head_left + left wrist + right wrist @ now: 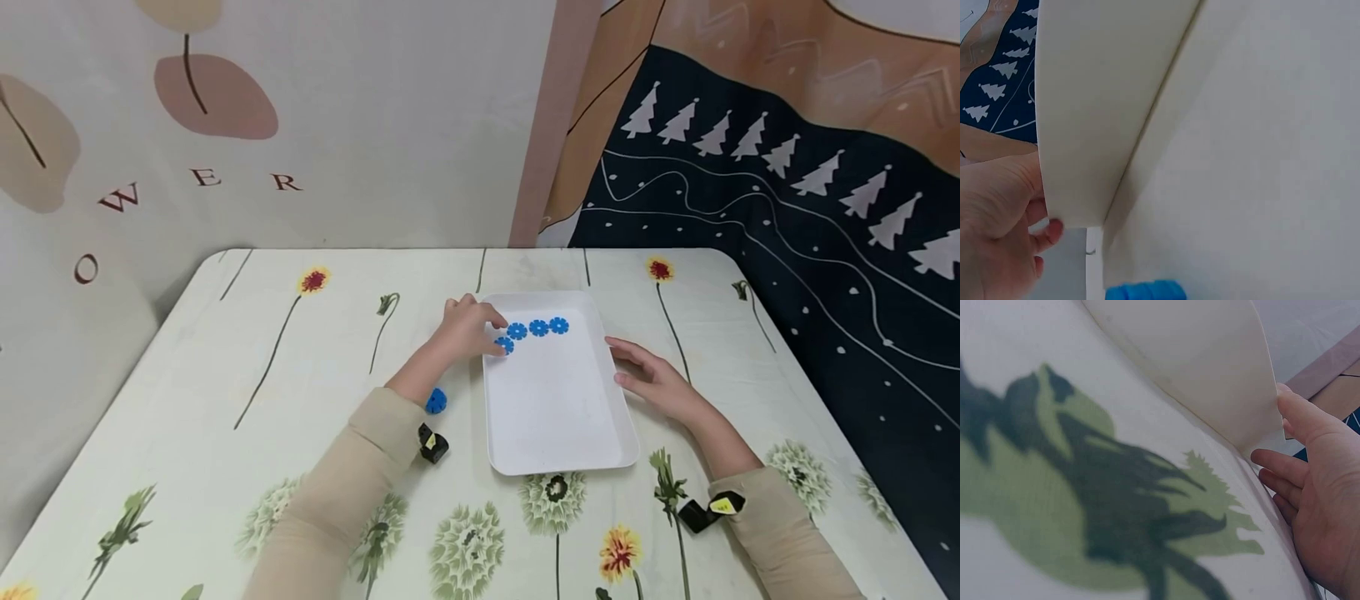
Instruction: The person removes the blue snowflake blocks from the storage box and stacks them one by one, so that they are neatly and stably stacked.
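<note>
A white tray [558,400] lies on the table with several blue snowflake-shaped discs [538,328] along its far end. My left hand [467,327] reaches over the far left rim. Its thumb and forefinger pinch a blue disc [506,343] just below the row; the tray wall [1104,112] hides these fingertips in the left wrist view. At the tray's right side, my right hand [656,385] has its fingers extended, and fingertips touch the outer wall [1210,369]. Another blue piece [436,401] sits on the cloth beside my left wrist.
A floral cloth [225,467] covers the table. Black wrist devices [432,443] are worn at both sleeves. A pale printed curtain [390,125] stands behind the table, and a dark one with white trees [750,217] hangs along the right.
</note>
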Demonstrator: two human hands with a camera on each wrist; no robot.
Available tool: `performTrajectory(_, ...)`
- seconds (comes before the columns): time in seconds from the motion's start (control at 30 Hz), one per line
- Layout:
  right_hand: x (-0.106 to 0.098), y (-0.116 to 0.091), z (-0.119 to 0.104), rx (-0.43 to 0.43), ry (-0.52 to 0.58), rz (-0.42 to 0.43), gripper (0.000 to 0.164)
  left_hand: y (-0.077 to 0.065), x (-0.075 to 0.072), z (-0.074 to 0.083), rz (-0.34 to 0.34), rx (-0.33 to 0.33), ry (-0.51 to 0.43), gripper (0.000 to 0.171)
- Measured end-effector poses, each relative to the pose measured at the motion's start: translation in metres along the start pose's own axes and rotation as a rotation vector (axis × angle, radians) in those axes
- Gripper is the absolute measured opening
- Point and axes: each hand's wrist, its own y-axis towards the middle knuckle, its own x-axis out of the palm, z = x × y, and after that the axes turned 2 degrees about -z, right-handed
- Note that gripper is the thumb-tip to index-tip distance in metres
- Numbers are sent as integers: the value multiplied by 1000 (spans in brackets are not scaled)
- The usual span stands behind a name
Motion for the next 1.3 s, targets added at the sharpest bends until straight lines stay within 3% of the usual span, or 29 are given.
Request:
performTrajectory(0.23,2,1,0,4,-11,-6,56,2,8,4,-21,-89,-28,38)
performTrajectory(0.43,1,2,0,-7,-25,4,56,3,9,9,-5,-116,0,37)
performTrajectory(0.73,0,2,1,-2,-25,0,56,1,9,11,27,-94,15,26)
performTrajectory(1.3,0,1,1,-9,-21,-2,56,2,5,12,-52,-58,81,20)
